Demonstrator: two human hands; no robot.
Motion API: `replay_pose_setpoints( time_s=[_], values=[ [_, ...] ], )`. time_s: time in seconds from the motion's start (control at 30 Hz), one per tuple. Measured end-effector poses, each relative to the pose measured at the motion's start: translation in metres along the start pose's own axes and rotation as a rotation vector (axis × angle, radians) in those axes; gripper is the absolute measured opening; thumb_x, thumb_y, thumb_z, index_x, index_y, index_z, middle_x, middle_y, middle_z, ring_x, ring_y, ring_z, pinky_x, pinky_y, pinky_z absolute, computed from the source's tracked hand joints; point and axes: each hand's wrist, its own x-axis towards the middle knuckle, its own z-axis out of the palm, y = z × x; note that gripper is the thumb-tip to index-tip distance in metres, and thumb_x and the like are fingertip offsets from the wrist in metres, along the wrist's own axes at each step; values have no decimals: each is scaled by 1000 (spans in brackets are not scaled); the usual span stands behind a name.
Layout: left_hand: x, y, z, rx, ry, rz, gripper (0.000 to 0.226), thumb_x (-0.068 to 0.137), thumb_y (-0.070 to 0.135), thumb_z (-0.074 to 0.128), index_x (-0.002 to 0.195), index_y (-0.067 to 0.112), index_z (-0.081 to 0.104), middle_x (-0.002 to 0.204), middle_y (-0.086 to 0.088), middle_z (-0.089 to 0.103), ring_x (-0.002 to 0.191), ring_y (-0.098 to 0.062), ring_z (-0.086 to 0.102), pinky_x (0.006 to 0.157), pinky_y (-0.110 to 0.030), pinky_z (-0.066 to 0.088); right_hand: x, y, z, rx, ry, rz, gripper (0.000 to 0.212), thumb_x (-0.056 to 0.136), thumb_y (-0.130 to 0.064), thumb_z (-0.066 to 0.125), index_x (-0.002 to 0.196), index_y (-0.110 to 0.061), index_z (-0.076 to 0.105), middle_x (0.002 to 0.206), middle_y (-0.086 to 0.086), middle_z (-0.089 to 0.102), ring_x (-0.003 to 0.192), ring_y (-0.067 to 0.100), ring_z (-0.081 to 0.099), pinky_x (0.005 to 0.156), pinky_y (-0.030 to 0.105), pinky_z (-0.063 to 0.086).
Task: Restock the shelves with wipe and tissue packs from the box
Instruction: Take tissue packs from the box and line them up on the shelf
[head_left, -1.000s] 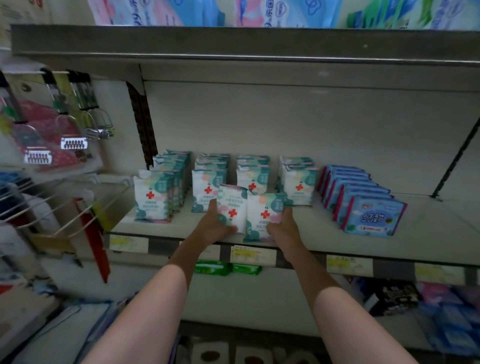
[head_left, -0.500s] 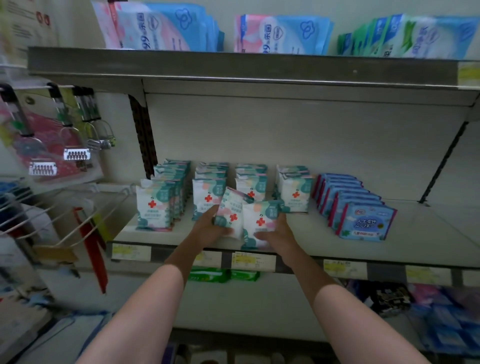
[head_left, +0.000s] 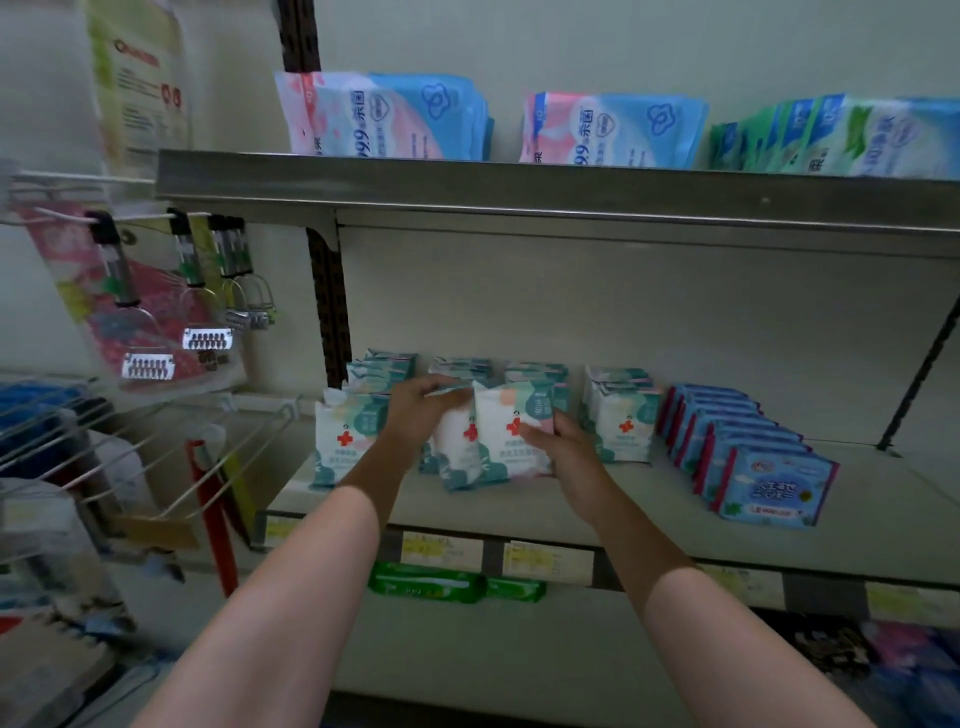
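Note:
Two white and teal wipe packs with red crosses stand side by side on the middle shelf. My left hand grips the top of the left pack. My right hand holds the right pack by its lower right side. Behind and beside them stand several rows of the same red-cross packs, one row at the far left and one at the right. The box is not in view.
A row of blue packs leans to the right of the wipes. Large blue and pink packs and green packs fill the top shelf. Hooks with hair clips and a wire rack jut out at left.
Both hands have pushed the two packs further back on the shelf, toward the rows. My left hand has shifted from the pack's side up to its top. The view has tilted up.

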Motion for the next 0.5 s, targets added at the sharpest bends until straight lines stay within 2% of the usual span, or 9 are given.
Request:
replay_pose_setpoints(
  time_s=[0.1,0.17,0.2,0.27,0.3,0.33,0.4,0.43,0.5],
  values=[
    [-3,-8,6,-3,-1,-35,20,82,-6,61,77,13,62,96,-17,63,79,-27,59,67,-29,48,3,9,16,-29,-18,34,30,91,-10,58,121,-12,55,118,10,64,99,20,65,89,40,53],
    [-9,-15,11,-106,28,-61,18,92,2,51,80,14,56,92,-14,61,85,-25,57,63,-25,47,5,20,26,-40,6,29,39,92,-12,57,129,-11,48,126,11,60,108,23,61,99,44,48],
    [-14,-18,13,-152,28,-86,15,97,13,45,86,14,55,89,-9,62,84,-24,59,61,-24,49,6,25,30,-28,21,30,39,92,-11,56,130,-11,45,127,11,59,109,23,61,98,44,49],
    [-18,-37,15,-229,-9,-157,33,98,37,40,106,10,57,96,-8,67,87,-22,65,69,-26,55,4,34,33,-18,63,51,38,93,-9,54,128,-13,38,125,6,56,102,19,60,81,37,56],
    [-19,-48,16,-243,-42,-191,41,95,40,46,117,5,54,109,-15,66,97,-28,65,81,-34,55,3,38,35,-51,83,68,42,93,-9,55,129,-13,33,123,4,52,100,17,58,70,29,57],
    [-19,-60,17,-218,-90,-210,44,93,31,54,124,1,50,120,-22,61,104,-34,62,89,-42,53,2,43,34,-103,95,87,48,92,-8,56,132,-13,29,124,3,50,100,16,56,66,24,55],
    [-18,-78,16,-113,-151,-225,42,83,7,66,119,-4,48,125,-28,56,103,-33,61,91,-44,51,4,51,31,-212,80,106,58,89,-8,60,136,-14,27,132,4,48,110,19,53,79,28,53],
    [-14,-84,15,-30,-149,-224,47,74,6,71,114,-1,48,124,-27,56,103,-31,61,93,-44,51,6,51,29,-241,55,116,58,87,-5,62,134,-15,29,134,6,49,112,19,53,84,30,51],
    [-7,-94,14,57,-177,-213,54,58,20,69,105,11,45,120,-22,57,109,-32,58,97,-50,47,11,50,26,-275,0,160,56,83,0,65,126,-17,34,132,8,51,106,16,53,76,21,51]
  ],
)
